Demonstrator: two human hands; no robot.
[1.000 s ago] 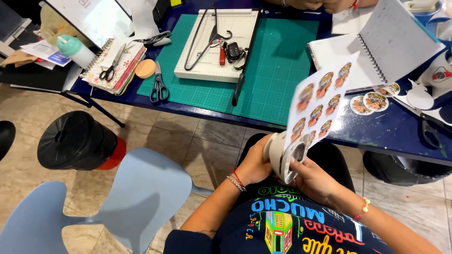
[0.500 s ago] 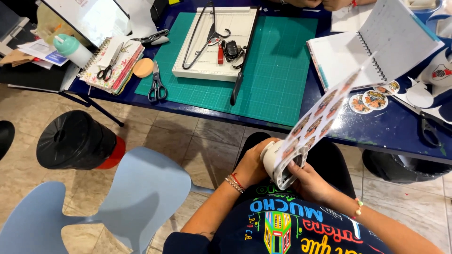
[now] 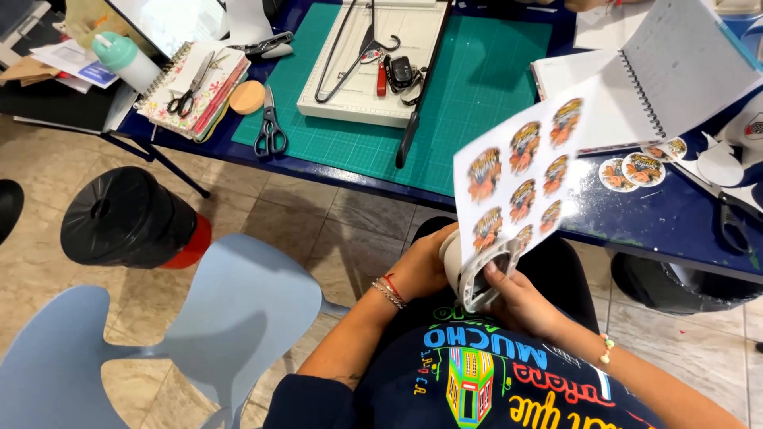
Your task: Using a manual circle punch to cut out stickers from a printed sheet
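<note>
White sticker sheet (image 3: 528,171) had swung upright again since a moment before; both the left hand (image 3: 421,270) and right hand (image 3: 517,298) gripped the round punch (image 3: 477,266), clamped on the sheet's lower edge.

A dark blue table (image 3: 636,230) carries a green cutting mat (image 3: 477,87) at its middle, with black-handled scissors (image 3: 270,131) on the mat's left edge, a round wooden disc (image 3: 247,97) and a spiral notebook (image 3: 195,87) further left, and round printed stickers (image 3: 640,168) lying off to its right.
</note>
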